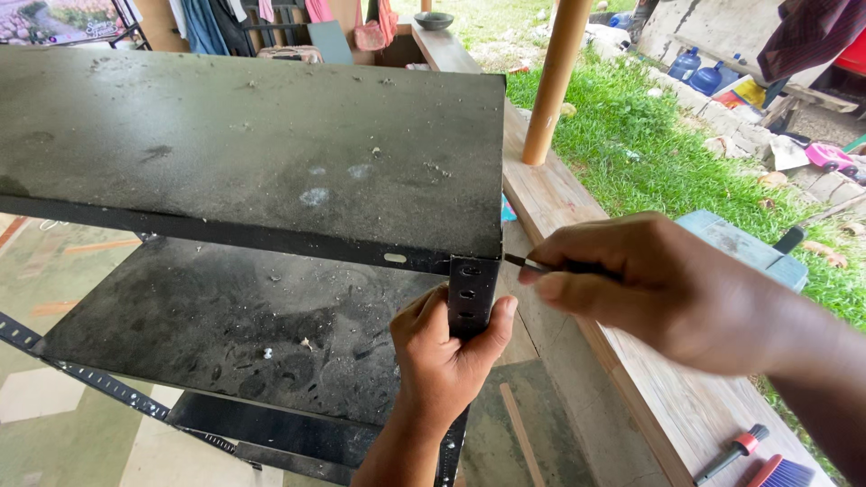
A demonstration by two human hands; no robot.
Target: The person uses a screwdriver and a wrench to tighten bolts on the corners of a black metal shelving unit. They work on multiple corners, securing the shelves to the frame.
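A black metal shelf rack stands in front of me, its dusty top shelf (244, 144) above a lower shelf (225, 325). My left hand (446, 356) grips the perforated corner post (471, 293) just under the top shelf's near right corner. My right hand (649, 289) holds a thin dark tool (532, 264), its tip against the side of that post at the corner joint.
A wooden ledge (559, 194) runs along the right with a round wooden pole (552, 81) on it. A red-handled screwdriver (732, 451) and a brush (783, 473) lie at the ledge's near end. A grey-blue case (740, 243) sits beyond my right hand. Grass lies further right.
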